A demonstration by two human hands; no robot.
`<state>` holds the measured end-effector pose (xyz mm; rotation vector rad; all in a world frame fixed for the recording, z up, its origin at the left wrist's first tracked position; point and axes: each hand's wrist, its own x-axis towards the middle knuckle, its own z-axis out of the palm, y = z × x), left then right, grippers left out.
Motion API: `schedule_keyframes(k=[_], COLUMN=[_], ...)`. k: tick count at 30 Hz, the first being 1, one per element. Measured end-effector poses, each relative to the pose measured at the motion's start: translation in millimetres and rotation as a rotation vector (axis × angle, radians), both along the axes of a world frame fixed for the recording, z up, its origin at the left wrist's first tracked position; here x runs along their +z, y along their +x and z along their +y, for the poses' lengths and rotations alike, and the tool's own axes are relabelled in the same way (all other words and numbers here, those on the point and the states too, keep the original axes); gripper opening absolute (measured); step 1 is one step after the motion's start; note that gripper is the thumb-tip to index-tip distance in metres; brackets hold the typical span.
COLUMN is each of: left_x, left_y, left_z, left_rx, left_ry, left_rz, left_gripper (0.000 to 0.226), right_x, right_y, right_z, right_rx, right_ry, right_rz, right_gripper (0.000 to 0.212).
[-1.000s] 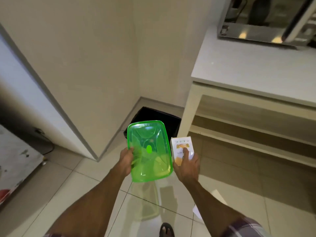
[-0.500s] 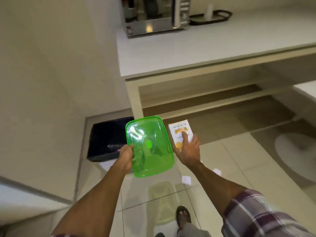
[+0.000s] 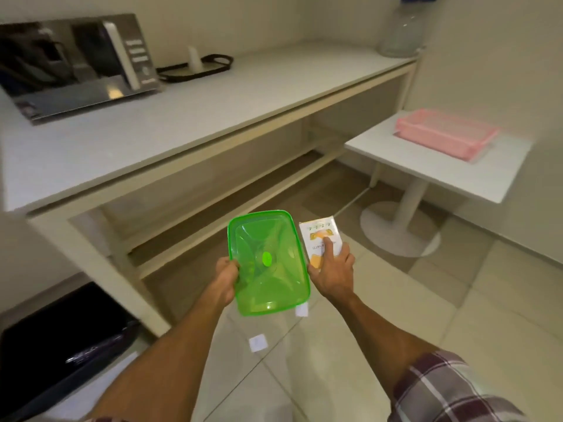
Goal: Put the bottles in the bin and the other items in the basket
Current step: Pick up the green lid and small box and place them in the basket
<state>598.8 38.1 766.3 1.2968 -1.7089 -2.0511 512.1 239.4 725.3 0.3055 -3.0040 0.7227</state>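
Observation:
My left hand (image 3: 226, 277) grips the left rim of a clear green plastic container (image 3: 268, 263), held flat in front of me above the floor. My right hand (image 3: 333, 271) holds a small white packet (image 3: 320, 237) with an orange picture, thumb pressed on its front. A pink basket (image 3: 446, 134) sits on a small white side table (image 3: 438, 169) at the right. The black bin (image 3: 58, 345) stands on the floor at the lower left, beside the counter's leg.
A long white counter (image 3: 198, 111) with a lower shelf runs across the view, carrying a microwave (image 3: 76, 62) and a black tray (image 3: 195, 68). A big clear water jug (image 3: 402, 32) stands at its far right end. Small paper scraps (image 3: 257, 342) lie on the tiled floor.
The view has swung right: the bin slid to the lower left and the side table with the pink basket came into sight. Both hands keep their hold on the container and the packet.

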Motion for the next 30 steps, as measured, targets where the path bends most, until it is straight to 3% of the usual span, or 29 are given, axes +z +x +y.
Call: schedule_keyframes(k=[14, 18, 23, 30], left_x=[-3.0, -1.7, 0.6, 18.0], left_y=[-226.5, -285.0, -370.0, -508.7], left_z=[149.5, 164.9, 176.5, 184.1], left_rx=[-0.247, -0.312, -0.391, -0.411], left_ry=[0.007, -0.018, -0.031, -0.057], left_rz=[0.037, 0.034, 0.032, 0.078], left_gripper=[0.021, 0.013, 0.035, 0.022], right_x=[14.7, 14.9, 17.3, 27.8], right_y=[-173.8, -219.3, -292.5, -411.4], right_z=[182.3, 201.8, 213.0, 215.1], right_rx=[-0.204, -0.249, -0.314, -0.413], right_ry=[0.055, 0.064, 0.042, 0.006], right_rz=[-0.01, -0.006, -0.015, -0.016], right_gripper=[0.078, 0.079, 0.079, 0.078])
